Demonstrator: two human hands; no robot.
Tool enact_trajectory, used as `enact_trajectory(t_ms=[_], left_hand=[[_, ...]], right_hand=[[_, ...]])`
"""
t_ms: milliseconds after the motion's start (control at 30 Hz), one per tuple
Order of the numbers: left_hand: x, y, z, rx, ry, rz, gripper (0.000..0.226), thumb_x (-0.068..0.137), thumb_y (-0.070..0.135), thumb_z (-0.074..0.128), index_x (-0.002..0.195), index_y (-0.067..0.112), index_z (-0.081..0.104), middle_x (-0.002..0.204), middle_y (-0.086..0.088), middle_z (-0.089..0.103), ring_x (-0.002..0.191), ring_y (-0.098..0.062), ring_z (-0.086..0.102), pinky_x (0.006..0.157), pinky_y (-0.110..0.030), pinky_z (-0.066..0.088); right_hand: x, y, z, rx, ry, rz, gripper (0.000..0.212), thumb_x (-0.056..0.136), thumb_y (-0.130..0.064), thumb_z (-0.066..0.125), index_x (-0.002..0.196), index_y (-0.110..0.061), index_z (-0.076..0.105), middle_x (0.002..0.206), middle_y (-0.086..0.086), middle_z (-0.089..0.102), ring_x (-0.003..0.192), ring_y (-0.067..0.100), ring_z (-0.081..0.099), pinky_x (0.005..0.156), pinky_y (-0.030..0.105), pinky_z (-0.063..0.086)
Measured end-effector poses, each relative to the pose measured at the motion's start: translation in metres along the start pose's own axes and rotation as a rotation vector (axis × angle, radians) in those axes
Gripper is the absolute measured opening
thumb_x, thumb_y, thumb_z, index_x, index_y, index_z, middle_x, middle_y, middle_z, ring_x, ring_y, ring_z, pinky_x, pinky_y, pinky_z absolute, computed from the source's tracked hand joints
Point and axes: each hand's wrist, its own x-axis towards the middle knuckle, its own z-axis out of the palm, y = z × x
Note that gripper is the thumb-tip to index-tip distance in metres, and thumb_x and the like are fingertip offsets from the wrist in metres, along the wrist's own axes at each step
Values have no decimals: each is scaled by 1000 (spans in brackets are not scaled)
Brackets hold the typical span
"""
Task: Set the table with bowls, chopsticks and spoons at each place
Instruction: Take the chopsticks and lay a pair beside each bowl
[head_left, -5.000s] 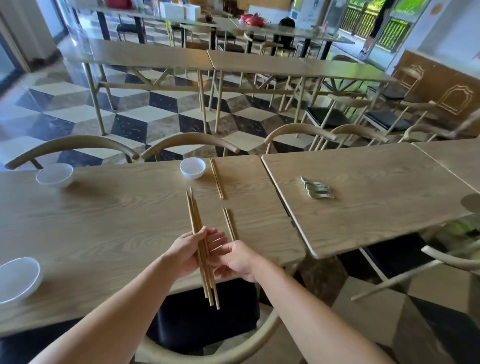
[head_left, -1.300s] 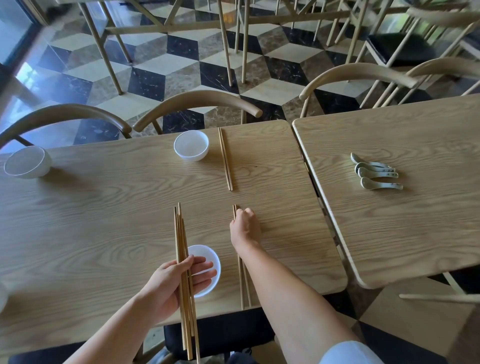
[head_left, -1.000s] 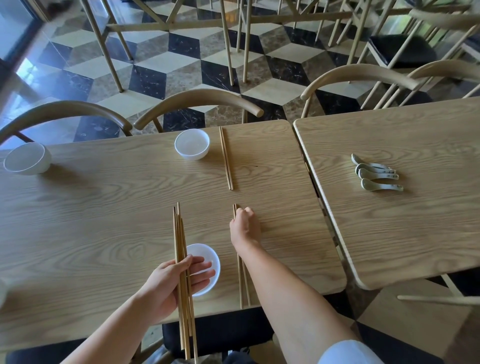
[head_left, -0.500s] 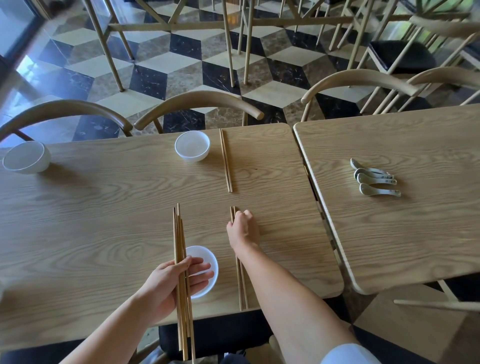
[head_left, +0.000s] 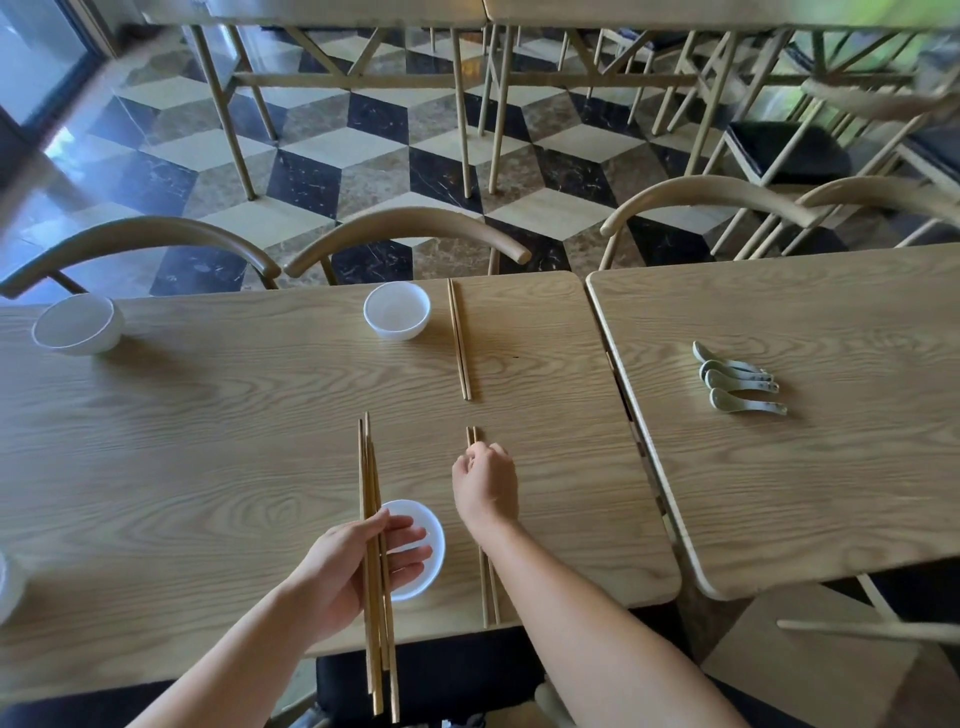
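Head view: the left hand (head_left: 345, 569) clasps a bundle of slim tan chopsticks (head_left: 371, 545) over a white bowl (head_left: 428, 551). The right hand (head_left: 485, 486), fingers curled, pinches a laid pair (head_left: 488, 587) beside it on the wooden table (head_left: 182, 467); pale spoons (head_left: 740, 382) wait on the next table.

Four small round white bowls: near one (head_left: 423, 558) at the front edge, far one (head_left: 397, 310) across the table, a third (head_left: 78, 323) far left, a fourth (head_left: 8, 582) cut off at the left edge. Thin wooden chopstick pair (head_left: 460, 338) lies flat just right of the far bowl; second pair (head_left: 483, 571) right of the near bowl. Spare chopstick bundle (head_left: 375, 545) held above the table (count unclear). Four pale ceramic spoons (head_left: 740, 378) lie clustered on the right table.
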Motion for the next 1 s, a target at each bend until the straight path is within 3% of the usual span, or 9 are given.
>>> enact_trajectory(t_ms=[100, 200, 267, 367, 500, 600, 833, 1000], left_hand=[[-4, 5, -6, -62, -39, -8, 34, 105, 18, 45, 115, -10, 63, 103, -24, 74, 86, -36, 75, 76, -44, 62], [-12, 10, -20, -71, -145, 5, 34, 104, 16, 44, 116, -10, 63, 99, -25, 73, 80, -31, 75, 72, -39, 63], [-19, 15, -33, -61, -209, 10, 31, 103, 16, 46, 112, -8, 64, 99, -26, 73, 80, -32, 75, 71, -38, 63], [-29, 21, -56, -59, -291, -4, 31, 102, 17, 49, 112, -8, 65, 106, -27, 71, 84, -33, 74, 72, -40, 63], [-39, 34, -96, -23, -369, -13, 34, 99, 19, 51, 112, -8, 68, 114, -29, 69, 85, -34, 74, 73, -42, 63], [-47, 45, -141, -1, -401, -15, 35, 96, 19, 53, 114, -7, 68, 114, -28, 70, 88, -34, 74, 78, -42, 62], [-72, 66, -264, -3, -387, -28, 34, 103, 16, 48, 121, -9, 63, 121, -26, 69, 88, -30, 75, 77, -42, 62], [-83, 73, -331, 81, -325, -30, 29, 101, 11, 53, 116, -11, 62, 113, -28, 71, 85, -33, 74, 79, -45, 61]], right_hand=[[-31, -30, -16, 359, -233, 129, 29, 91, -31, 58, 74, -10, 68, 65, 1, 63, 61, 21, 57, 57, 30, 47], [-58, -61, -35, 743, -623, 307, 22, 90, -30, 68, 90, -9, 72, 66, -2, 64, 53, 13, 55, 45, 23, 45], [-72, -78, -41, 805, -720, 307, 14, 90, -18, 70, 96, -6, 70, 64, 0, 62, 45, 10, 51, 40, 21, 45], [-85, -103, -39, 795, -687, 309, 2, 89, -6, 68, 88, -7, 68, 68, 6, 61, 36, 6, 50, 38, 18, 46], [-101, -135, -21, 764, -652, 293, 18, 88, -7, 69, 72, -13, 63, 67, 6, 61, 45, 9, 53, 40, 17, 43], [-124, -167, 7, 747, -614, 318, 21, 87, -6, 71, 72, -13, 58, 62, 2, 61, 41, 6, 54, 38, 16, 42], [-169, -245, 92, 750, -505, 433, 29, 88, 0, 66, 63, -10, 57, 52, 4, 57, 48, 16, 52, 50, 26, 44], [-181, -285, 128, 759, -412, 488, 26, 89, 3, 64, 69, -9, 53, 61, 7, 53, 50, 16, 50, 41, 23, 46]])
